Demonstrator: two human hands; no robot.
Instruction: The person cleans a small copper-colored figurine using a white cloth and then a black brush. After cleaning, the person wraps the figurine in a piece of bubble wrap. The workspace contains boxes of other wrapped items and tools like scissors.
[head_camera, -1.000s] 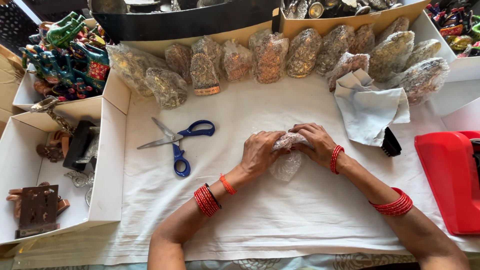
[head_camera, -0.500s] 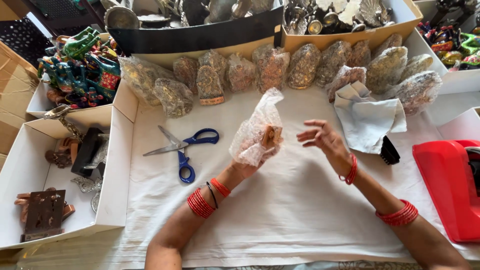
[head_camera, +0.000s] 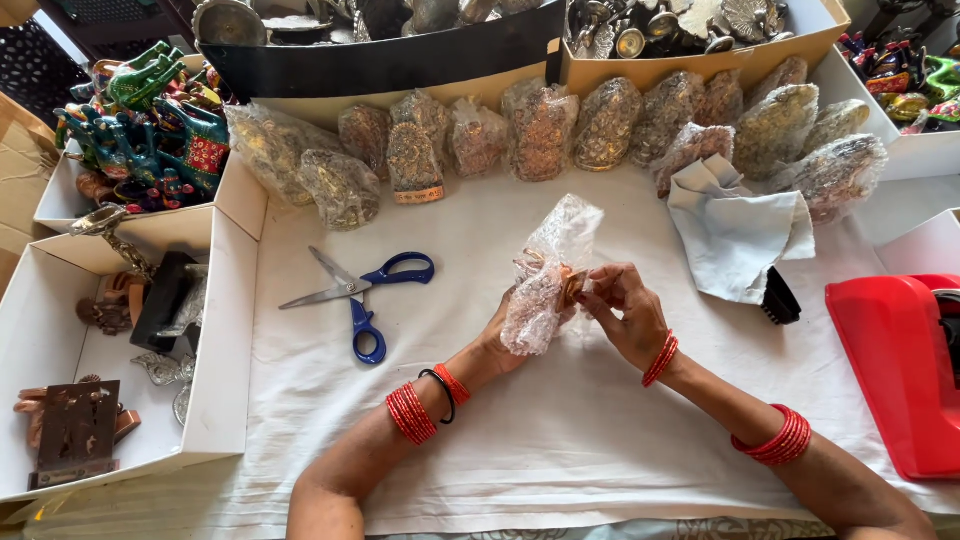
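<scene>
Two hands at mid-desk, raised clear of the white cloth on the desk (head_camera: 500, 460).

1. Left hand (head_camera: 497, 338): grip closed from below around the lower part of a sheet of bubble wrap (head_camera: 548, 262). Holds it upright, as half a second ago.
2. Right hand (head_camera: 622, 312): grip pinching, fingertips pressed together at the small copper-coloured piece (head_camera: 571, 289) where it peeks from the wrap's right edge. Half a second ago: open and apart from the bundle. Now: in contact.
3. One second ago: both hands low, pressed on the wrap against the cloth. Now: bundle in the air between them, touching nothing else.

Reading of the change (a judgement, not an observation): piece only partly covered. Upper flap of wrap stands free and unfolded; lower part bunched in the left palm. Whether the piece sits fully inside its fold: cannot tell, as the wrap hides most of it.

Unchanged surroundings:
- blue-handled scissors (head_camera: 365, 297), blades apart, left of the hands on the cloth;
- row of wrapped figurines (head_camera: 540, 130) along the far edge;
- grey cloth (head_camera: 735, 235) with a black brush (head_camera: 780, 300) just beside it, to the right;
- red tape dispenser (head_camera: 890, 370) at the right edge, well apart from both hands.
</scene>
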